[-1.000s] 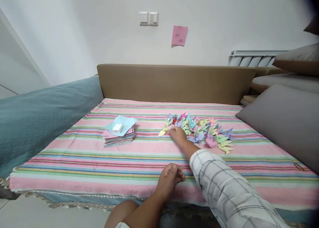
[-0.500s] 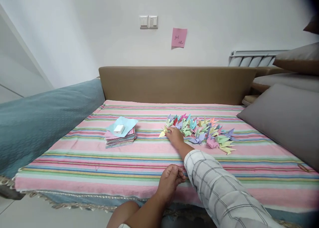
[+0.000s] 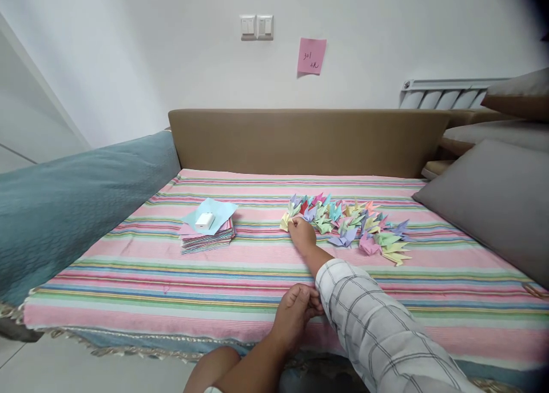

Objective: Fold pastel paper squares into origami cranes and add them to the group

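Note:
My right hand reaches out over the striped cloth, its fingers pinched on a pale yellow paper crane. That crane sits at the left end of a cluster of folded paper cranes in pink, purple, green, blue and yellow. The hand covers part of the crane and some of its neighbours. My left hand rests near the front edge of the seat, beside my right sleeve, with its fingers curled in and nothing visible in them.
On the left lies a stack of coloured paper, topped by a light blue sheet and a small white box. The striped cloth covers the sofa seat. Grey cushions pile up at the right; a brown backrest stands behind.
The yellow crane in my right hand has turned, its pointed end no longer sticking out to the left. My left hand keeps its curled pose. The whole view has shifted slightly.

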`<act>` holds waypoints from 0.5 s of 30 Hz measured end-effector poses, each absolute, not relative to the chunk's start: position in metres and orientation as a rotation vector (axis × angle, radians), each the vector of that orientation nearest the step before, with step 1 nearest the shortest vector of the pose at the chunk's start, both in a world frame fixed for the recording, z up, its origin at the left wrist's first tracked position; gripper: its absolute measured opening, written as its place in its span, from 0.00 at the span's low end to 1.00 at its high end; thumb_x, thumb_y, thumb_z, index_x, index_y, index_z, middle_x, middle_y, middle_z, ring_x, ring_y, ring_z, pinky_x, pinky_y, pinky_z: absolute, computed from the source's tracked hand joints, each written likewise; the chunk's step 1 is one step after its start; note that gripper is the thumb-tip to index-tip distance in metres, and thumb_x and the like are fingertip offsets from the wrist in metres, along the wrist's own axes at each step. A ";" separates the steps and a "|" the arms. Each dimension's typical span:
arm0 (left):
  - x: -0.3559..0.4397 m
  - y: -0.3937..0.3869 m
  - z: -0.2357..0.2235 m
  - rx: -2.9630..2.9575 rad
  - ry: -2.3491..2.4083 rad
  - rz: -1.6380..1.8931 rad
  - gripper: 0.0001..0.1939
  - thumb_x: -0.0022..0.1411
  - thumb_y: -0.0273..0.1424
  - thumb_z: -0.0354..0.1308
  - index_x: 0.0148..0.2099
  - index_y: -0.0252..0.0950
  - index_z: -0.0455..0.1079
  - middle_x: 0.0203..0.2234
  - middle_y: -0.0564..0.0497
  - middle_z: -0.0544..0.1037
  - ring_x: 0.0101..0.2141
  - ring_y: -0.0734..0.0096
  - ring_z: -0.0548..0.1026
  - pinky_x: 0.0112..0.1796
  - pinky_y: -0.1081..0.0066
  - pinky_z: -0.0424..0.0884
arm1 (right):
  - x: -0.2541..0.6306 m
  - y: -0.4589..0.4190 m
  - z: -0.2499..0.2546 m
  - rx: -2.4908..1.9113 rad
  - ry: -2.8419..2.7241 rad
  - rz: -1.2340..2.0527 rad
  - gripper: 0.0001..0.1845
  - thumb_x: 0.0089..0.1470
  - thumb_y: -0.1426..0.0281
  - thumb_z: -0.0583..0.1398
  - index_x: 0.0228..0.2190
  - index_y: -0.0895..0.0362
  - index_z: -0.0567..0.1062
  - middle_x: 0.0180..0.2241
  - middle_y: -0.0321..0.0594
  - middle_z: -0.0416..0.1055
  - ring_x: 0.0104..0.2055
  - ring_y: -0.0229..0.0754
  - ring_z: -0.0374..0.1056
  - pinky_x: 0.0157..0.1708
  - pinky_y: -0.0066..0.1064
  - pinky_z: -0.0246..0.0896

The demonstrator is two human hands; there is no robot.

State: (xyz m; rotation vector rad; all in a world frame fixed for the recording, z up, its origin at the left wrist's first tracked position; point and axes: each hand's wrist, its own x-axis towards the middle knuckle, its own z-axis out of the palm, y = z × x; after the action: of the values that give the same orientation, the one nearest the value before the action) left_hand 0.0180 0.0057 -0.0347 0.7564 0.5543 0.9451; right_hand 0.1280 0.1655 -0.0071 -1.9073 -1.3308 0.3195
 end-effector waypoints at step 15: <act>0.018 0.006 -0.038 0.753 0.548 0.939 0.17 0.55 0.42 0.59 0.32 0.31 0.69 0.23 0.51 0.71 0.27 0.75 0.71 0.33 0.71 0.67 | 0.149 0.169 -0.005 -2.043 -1.100 0.338 0.14 0.50 0.62 0.53 0.28 0.56 0.76 0.25 0.40 0.72 0.26 0.40 0.63 0.23 0.28 0.48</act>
State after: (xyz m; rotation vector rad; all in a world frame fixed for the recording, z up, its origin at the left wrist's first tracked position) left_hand 0.0181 0.0065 -0.0382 0.7531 0.5479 0.9391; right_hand 0.1493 0.1692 -0.0053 -2.0430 -1.0997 0.3375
